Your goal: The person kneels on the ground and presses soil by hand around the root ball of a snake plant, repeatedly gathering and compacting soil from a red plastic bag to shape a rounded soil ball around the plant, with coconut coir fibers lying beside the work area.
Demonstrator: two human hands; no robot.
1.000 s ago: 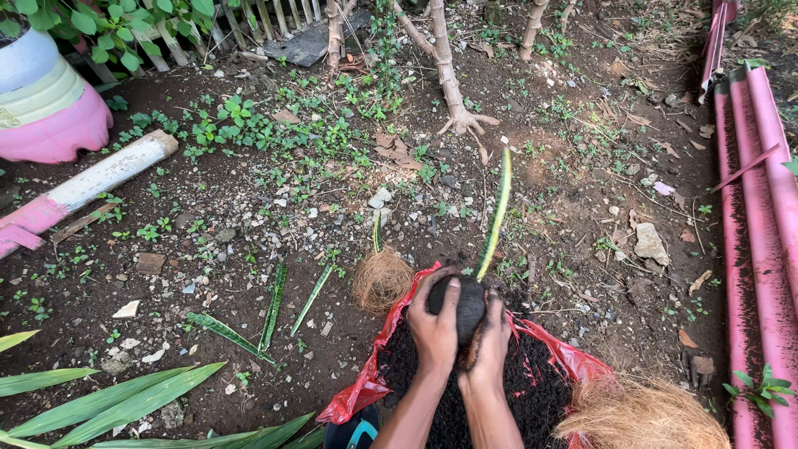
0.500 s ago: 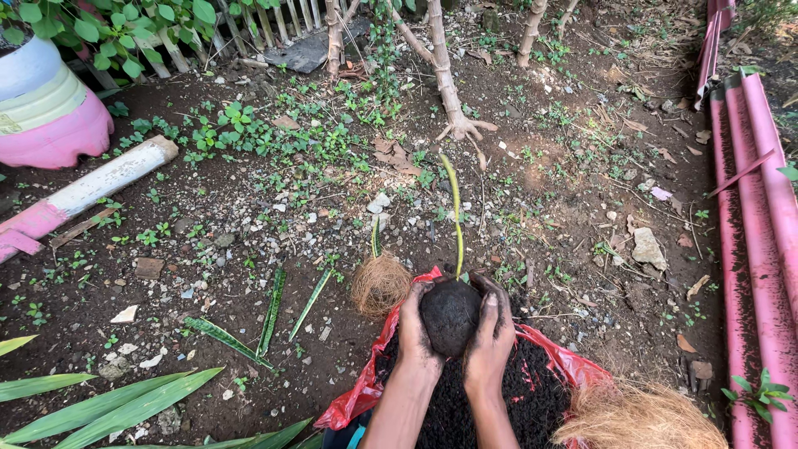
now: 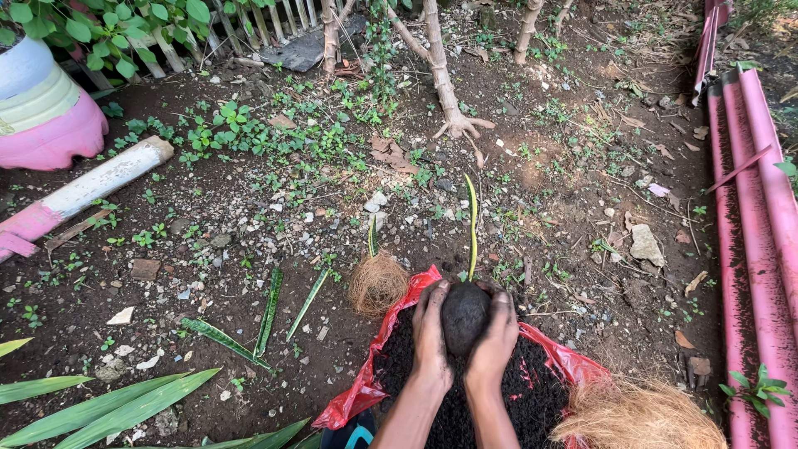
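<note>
Both hands, left hand and right hand, close their grip around a dark soil ball with one thin green leaf standing upright from it. The ball sits above the red plastic sheet heaped with black soil, near a fibre-wrapped ball on the ground.

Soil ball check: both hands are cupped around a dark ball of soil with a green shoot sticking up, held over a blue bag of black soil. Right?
Not quite: the bag is red, not blue, as the head view shows. The rest stands: the left hand and right hand cup the dark soil ball, and its green shoot sticks up.
</note>
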